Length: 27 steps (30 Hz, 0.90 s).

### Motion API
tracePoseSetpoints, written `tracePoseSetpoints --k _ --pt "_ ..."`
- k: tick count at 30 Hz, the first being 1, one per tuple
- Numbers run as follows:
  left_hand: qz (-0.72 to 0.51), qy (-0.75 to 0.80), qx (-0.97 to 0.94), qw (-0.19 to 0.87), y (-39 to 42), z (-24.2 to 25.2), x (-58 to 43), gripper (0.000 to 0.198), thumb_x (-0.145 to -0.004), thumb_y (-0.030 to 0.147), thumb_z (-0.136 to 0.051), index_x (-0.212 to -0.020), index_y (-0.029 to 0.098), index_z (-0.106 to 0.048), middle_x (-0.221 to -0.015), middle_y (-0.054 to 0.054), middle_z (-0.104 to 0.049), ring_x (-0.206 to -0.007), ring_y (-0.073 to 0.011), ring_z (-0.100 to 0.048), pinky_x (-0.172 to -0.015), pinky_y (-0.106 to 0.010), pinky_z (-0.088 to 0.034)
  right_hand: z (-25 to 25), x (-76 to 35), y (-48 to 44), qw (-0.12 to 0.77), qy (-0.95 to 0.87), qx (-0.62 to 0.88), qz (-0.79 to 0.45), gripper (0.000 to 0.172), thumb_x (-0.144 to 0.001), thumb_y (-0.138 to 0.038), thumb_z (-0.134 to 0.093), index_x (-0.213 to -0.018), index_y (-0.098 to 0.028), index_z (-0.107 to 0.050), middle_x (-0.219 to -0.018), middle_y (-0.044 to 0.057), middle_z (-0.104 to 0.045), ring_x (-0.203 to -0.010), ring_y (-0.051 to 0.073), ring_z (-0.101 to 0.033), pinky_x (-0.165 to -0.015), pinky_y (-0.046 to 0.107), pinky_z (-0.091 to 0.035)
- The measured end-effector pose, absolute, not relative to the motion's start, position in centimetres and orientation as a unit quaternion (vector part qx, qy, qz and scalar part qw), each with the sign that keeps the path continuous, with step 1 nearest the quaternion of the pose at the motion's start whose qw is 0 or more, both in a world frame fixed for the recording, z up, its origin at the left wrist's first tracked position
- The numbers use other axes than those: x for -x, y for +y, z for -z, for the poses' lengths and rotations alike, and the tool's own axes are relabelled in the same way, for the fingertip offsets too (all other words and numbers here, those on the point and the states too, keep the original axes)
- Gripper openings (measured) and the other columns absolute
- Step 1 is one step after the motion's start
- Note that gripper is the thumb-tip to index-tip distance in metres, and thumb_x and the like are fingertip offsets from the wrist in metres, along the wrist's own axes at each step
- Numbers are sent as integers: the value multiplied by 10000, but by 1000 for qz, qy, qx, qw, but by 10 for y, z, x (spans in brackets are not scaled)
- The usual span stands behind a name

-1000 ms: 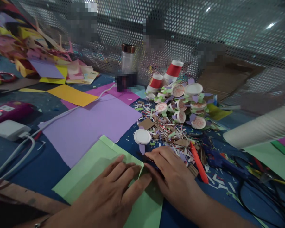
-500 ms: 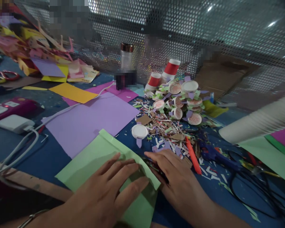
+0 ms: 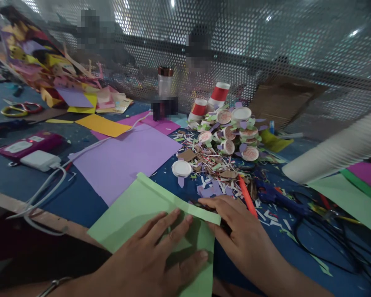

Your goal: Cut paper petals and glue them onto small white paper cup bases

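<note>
A light green sheet of paper with a narrow folded strip along its far edge lies at the table's front. My left hand rests on it, fingers stretched out and spread, tips close to the fold. Just right of the sheet's corner, my right hand is closed around a dark slim object, mostly hidden by the fingers and paper; its kind cannot be told. Behind the green paper lies a purple sheet. A small white disc with a purple tab sits beyond my hands.
Paper scraps and a pile of small round pieces spread at centre right, near an orange-red stick. A blue glue gun with black cable lies right, below a white roll. A white charger and cable are left.
The view has shifted slightly. The folded strip's right end now stands more raised, beside my right hand. My left thumb has spread further from the fingers.
</note>
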<state>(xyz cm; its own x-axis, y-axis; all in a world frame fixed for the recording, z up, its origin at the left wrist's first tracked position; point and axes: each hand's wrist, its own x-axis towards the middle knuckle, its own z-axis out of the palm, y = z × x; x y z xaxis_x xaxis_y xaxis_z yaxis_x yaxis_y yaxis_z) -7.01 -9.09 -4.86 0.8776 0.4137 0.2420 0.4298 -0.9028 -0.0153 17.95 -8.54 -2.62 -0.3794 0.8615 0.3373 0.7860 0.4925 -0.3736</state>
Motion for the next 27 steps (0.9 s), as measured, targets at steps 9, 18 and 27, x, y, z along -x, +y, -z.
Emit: tracePoseSetpoints --k 9,18,27 --pt "133 -241 960 55 -99 44 62 584 -1006 246 -538 -1556 329 -359 -1594 -72 -439 -1485 -288 -357 -1144 -412 -414 28 -200 -103 199 -859 471 -16 338 -976 -183 -535 -1311 -222 -551 -1161 120 -723 -1069 300 -701 -894 549 -602" --pt "133 -250 958 52 -83 56 68 653 -1001 502 -471 -1572 207 -355 -1586 -69 -459 -1474 -279 -343 -1219 -453 -277 29 -201 -97 178 -872 456 -21 415 -929 -104 -549 -1324 -221 -506 -1148 121 -705 -1047 297 -694 -888 571 -599" --pt "192 -243 943 124 -83 69 65 441 -1040 267 -439 -1474 225 -509 -1494 -41 -549 -1367 -293 -463 -1203 -477 -265 32 -196 -85 180 -876 446 -40 489 -876 -56 -515 -1343 -199 -530 -1198 126 -710 -1114 292 -673 -919 517 -597"
